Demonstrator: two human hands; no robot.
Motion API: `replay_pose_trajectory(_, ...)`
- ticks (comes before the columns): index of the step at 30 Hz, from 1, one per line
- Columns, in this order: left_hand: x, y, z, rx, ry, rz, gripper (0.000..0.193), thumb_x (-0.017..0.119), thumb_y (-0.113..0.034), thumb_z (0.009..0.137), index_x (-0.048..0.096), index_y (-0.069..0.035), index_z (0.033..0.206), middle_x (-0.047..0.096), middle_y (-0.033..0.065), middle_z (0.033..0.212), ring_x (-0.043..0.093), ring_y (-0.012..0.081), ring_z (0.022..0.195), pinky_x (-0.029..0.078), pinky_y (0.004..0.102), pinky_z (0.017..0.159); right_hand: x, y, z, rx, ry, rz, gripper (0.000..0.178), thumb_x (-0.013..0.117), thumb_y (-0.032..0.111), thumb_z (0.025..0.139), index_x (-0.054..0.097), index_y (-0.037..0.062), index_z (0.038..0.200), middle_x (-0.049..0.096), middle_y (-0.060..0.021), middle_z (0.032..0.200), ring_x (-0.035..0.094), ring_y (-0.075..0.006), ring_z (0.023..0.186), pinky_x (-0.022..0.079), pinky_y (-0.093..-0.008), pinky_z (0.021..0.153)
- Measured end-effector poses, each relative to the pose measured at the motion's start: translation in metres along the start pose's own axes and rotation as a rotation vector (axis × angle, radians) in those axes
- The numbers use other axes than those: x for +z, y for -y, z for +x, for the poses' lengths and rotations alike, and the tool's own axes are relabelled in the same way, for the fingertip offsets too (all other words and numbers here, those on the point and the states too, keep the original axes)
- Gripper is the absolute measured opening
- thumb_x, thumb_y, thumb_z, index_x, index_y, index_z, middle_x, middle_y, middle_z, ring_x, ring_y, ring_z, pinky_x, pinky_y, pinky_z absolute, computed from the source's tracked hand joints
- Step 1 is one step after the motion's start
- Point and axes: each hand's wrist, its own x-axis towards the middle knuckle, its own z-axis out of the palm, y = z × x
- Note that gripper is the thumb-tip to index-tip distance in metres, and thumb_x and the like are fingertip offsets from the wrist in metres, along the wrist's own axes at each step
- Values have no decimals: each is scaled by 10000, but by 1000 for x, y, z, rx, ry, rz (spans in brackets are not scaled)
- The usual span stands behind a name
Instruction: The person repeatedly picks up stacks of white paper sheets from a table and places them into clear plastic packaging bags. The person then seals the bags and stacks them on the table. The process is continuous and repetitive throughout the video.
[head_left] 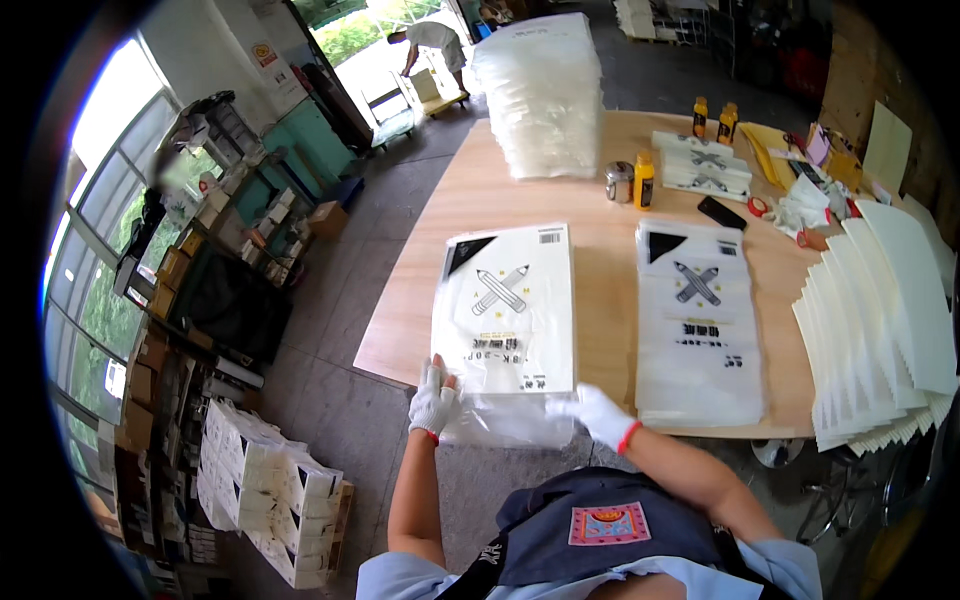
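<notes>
A white paper pack in a clear plastic bag, printed with crossed pencils and a black corner, lies at the table's front edge. The bag's loose clear end hangs past that edge. My left hand, in a white glove with a red cuff, rests at the pack's lower left corner with its fingers stretched out. My right hand, gloved the same way, is at the lower right corner beside the loose plastic; its fingers are smeared by motion. To the right lies a pile of flat printed clear bags.
A tall stack of clear-wrapped packs stands at the table's back. A metal jar, an orange bottle and a phone sit right of it. Fanned white sheets fill the right edge. A person bends over a cart beyond.
</notes>
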Motion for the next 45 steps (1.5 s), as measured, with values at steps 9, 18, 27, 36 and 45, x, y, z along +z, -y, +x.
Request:
replay_pose_trajectory(9,-30,-84,-3,322,-268,441,654,669,-257,790,393,-82,1356,419,176,1372,447,356,1211,394,428,975,-69,0,-139,327,-147,-46,274,583,176,910,580,-14,1106,668,-123,892,621,-129,695,505,-236,630)
replay_pose_trajectory(18,188,-285,-46,791,433,-85,421,665,-276,783,564,-117,1159,592,149,1140,550,307,1069,441,398,911,-100,-21,-186,212,-450,27,245,538,176,939,570,2,1108,665,-136,936,653,-190,776,535,-294,694)
replay_pose_trajectory(27,233,-305,-36,692,516,-48,115,658,-266,755,648,-164,807,664,48,903,607,284,908,460,399,804,-109,-21,-217,160,-605,99,231,532,149,942,566,-7,1109,661,-147,950,638,-183,779,527,-296,698)
replay_pose_trajectory(36,246,-308,-27,773,358,-212,226,591,-340,812,676,-136,860,663,82,938,603,320,910,458,424,835,-124,-28,-209,149,-520,-16,224,525,163,948,576,-2,1089,666,-137,927,642,-179,772,523,-293,707)
replay_pose_trajectory(45,197,-349,-22,952,585,-294,203,570,-265,841,670,-89,838,670,122,908,590,333,924,454,408,836,-163,12,-164,-42,-659,116,340,578,315,918,601,39,1114,646,-75,967,629,-162,822,526,-307,699)
